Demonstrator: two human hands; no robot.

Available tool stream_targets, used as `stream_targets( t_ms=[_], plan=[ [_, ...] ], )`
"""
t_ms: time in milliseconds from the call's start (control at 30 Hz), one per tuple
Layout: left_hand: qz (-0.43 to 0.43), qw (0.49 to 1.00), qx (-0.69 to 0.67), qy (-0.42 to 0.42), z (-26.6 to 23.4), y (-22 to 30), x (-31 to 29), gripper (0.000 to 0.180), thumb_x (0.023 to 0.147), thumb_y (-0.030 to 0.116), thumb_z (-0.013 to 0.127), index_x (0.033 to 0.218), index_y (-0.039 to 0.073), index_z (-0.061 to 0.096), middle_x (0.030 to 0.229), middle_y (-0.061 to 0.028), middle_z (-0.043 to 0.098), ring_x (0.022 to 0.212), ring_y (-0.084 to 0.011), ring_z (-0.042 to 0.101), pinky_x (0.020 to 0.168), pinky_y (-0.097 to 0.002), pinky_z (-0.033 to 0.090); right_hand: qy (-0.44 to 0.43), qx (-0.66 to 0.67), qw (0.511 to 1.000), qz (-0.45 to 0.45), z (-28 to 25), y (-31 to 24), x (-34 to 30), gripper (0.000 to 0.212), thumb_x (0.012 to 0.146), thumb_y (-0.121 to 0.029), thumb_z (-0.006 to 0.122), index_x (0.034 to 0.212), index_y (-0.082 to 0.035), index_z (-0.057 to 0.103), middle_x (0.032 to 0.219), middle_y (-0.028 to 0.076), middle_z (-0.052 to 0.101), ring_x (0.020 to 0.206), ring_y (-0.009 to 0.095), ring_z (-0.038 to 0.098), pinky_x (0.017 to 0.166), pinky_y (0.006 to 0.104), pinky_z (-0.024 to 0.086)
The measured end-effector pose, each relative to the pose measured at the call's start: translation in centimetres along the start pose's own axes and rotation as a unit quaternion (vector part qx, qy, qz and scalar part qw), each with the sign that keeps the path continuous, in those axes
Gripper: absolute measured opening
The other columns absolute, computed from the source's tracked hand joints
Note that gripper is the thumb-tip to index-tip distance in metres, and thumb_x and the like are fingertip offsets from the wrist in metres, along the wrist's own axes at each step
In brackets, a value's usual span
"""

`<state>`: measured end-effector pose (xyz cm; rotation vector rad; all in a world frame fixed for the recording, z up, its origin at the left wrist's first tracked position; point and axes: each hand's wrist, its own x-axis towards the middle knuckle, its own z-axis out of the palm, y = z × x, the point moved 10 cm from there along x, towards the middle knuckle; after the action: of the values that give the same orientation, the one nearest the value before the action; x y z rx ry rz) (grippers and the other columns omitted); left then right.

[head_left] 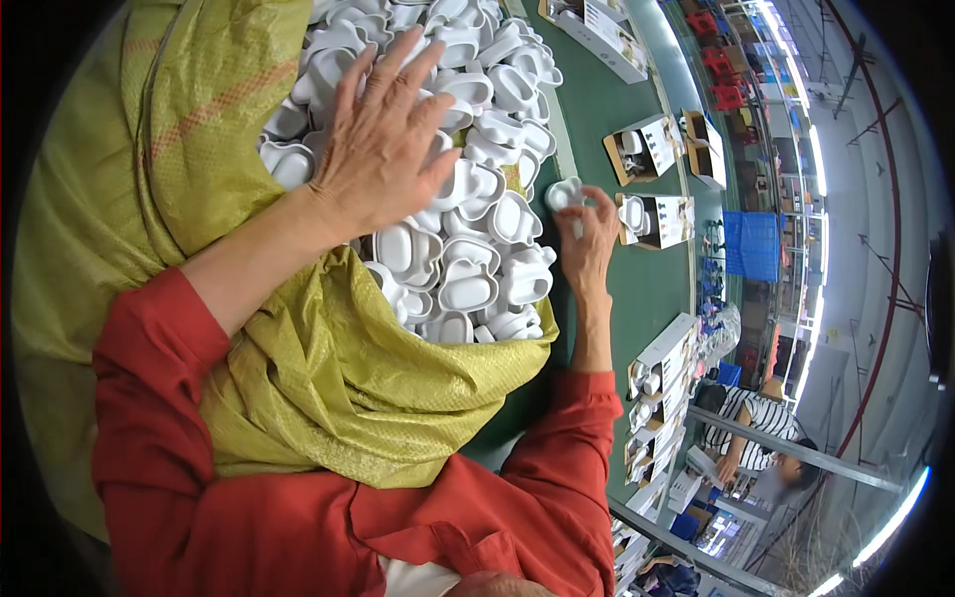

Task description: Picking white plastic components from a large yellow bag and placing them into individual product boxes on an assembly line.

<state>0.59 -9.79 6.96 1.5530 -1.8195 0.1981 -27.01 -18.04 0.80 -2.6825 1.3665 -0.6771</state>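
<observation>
A yellow woven sack (398, 378) lies in front of me, its mouth spread around a heap of white moulded plastic parts (468, 289). Over the upper left of the heap my left hand (383, 144) rests with its fingers spread, nothing held in it. My right hand (589, 234) is beyond the heap's right edge, above a green conveyor belt (617, 289). Its thumb and fingers pinch a small white plastic part (564, 194) of the same look as those in the heap.
Open cardboard boxes with white pieces inside, such as one box (645, 149) and another (655, 221), stand along the belt. A row of boxes (659, 398) continues nearer. Beyond are a blue crate (751, 246), red stools (726, 95) and a person in a striped shirt (756, 428).
</observation>
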Motion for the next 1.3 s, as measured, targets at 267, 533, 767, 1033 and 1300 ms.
stream_targets(
  t_ms=[267,533,767,1033,1300],
  plan=[
    [-0.002,0.997,0.078,0.018,-1.6,-1.4,1.1,0.047,0.088,0.035,0.069,0.125,0.008,0.057,0.151,-0.014,0.04,0.145,-0.0335,0.029,0.115,-0.0529,0.022,-0.004,-0.178,0.959,0.219,-2.8,16.7,2.9,0.021,0.084,-0.028,0.073,0.089,-0.007,0.074,0.126,0.014,0.061,0.12,0.034,0.053,0.103,0.0516,0.036],
    [-0.095,0.984,0.147,-0.041,0.8,-7.2,0.9,0.078,0.088,0.066,0.057,0.136,0.003,0.054,0.152,-0.0217,0.037,0.145,-0.0403,0.027,0.111,-0.0643,0.023,0.119,0.027,0.991,0.048,-2.5,5.5,4.1,0.019,0.081,-0.005,0.069,0.1,-0.005,0.07,0.117,0.016,0.065,0.113,0.036,0.059,0.099,0.0475,0.043],
    [-0.123,0.974,0.111,-0.152,2.5,-5.8,0.7,0.081,0.087,0.065,0.06,0.148,0.015,0.045,0.157,-0.02,0.031,0.147,-0.0434,0.022,0.109,-0.0661,0.03,-0.028,0.029,0.999,-0.02,2.8,-1.4,6.1,0.02,0.076,-0.004,0.07,0.096,-0.009,0.07,0.122,0.01,0.061,0.117,0.033,0.054,0.099,0.0438,0.037],
    [-0.09,0.981,0.016,-0.172,3.4,-2.2,1.0,0.065,0.085,0.05,0.068,0.141,0.02,0.053,0.149,-0.0186,0.041,0.141,-0.0444,0.03,0.104,-0.0598,0.04,0.075,0.004,0.996,-0.051,1.5,-1.3,5.4,0.011,0.08,-0.009,0.071,0.089,-0.007,0.067,0.11,0.008,0.061,0.106,0.029,0.056,0.092,0.0425,0.039],
    [0.027,0.994,-0.081,-0.068,1.2,-0.2,-0.2,0.042,0.077,0.029,0.077,0.113,0.011,0.068,0.13,-0.0079,0.056,0.133,-0.0336,0.043,0.101,-0.051,0.044,0.096,0.026,0.995,0.01,0.2,2.8,8.4,0.01,0.085,-0.012,0.072,0.089,-0.005,0.067,0.111,0.012,0.065,0.107,0.034,0.059,0.092,0.0458,0.041]
  ],
)
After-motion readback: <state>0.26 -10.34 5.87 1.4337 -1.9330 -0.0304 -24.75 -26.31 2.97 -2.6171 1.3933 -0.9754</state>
